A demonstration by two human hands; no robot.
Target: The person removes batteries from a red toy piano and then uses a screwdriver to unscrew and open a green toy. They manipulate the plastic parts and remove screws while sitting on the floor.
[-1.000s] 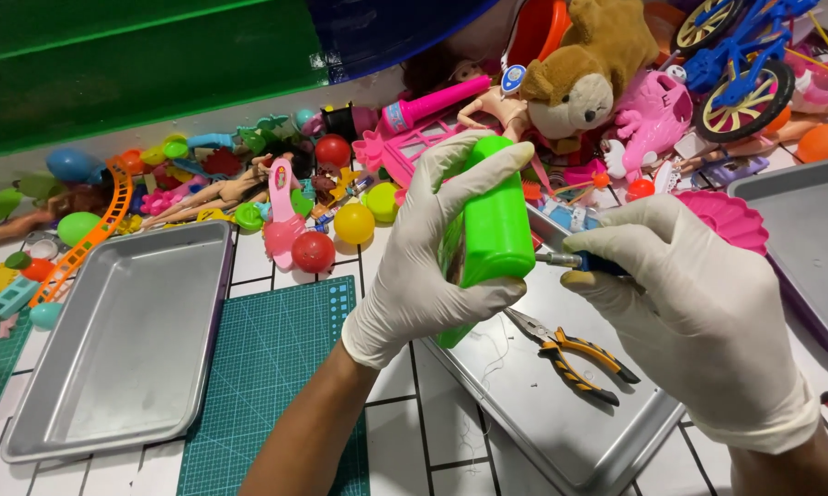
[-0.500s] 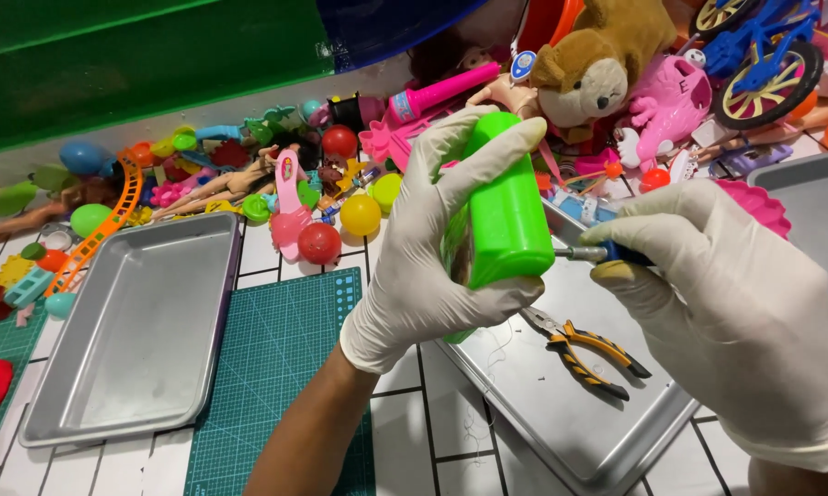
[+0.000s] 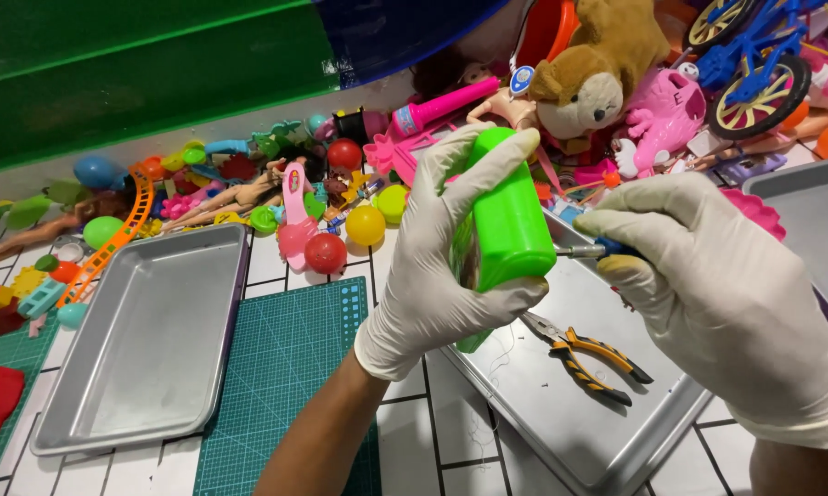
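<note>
The left hand (image 3: 432, 276) is clamped around the green toy (image 3: 506, 230) above the tray (image 3: 561, 413) while the right hand (image 3: 708, 276) grips a screwdriver (image 3: 584, 250) at its side, and the toy looks like light, stiff, slick plastic, best held round its middle.

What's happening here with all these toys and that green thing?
A person in white gloves holds a bright green plastic toy up in the left hand. The right hand presses the tip of a small screwdriver against the toy's side. Below lies a metal tray with a pair of pliers in it. Another metal tray sits to the left beside a green cutting mat, and a heap of toys lines the wall.
</note>
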